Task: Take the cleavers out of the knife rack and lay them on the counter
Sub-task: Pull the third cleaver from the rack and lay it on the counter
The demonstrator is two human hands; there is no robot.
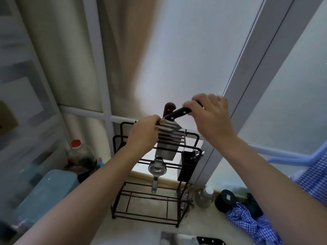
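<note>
- A kitchen corner with frosted glass panels and white frames fills the upper frame; a pale worktop (99, 232) runs along the bottom.
- A dark wire knife rack (150, 193) stands at the centre of the frame, with a metal strainer (156, 169) hanging on its front.
- The right hand (210, 117) is clamped on the black riveted handle of a cleaver (175, 121), whose blade sits tilted and partly raised at the top of the rack.
- The left hand (145, 133) pinches the upper corner of that blade, fingers closed on the steel.
- A second cleaver with a brown handle (169, 108) stands in the rack behind it.
- Another cleaver (191, 239) lies on the worktop at the bottom edge.
- Risk, as I judge it: the left fingers are near the edge and could be cut if the blade slides; the blade could also snag the wires and tip the rack.
</note>
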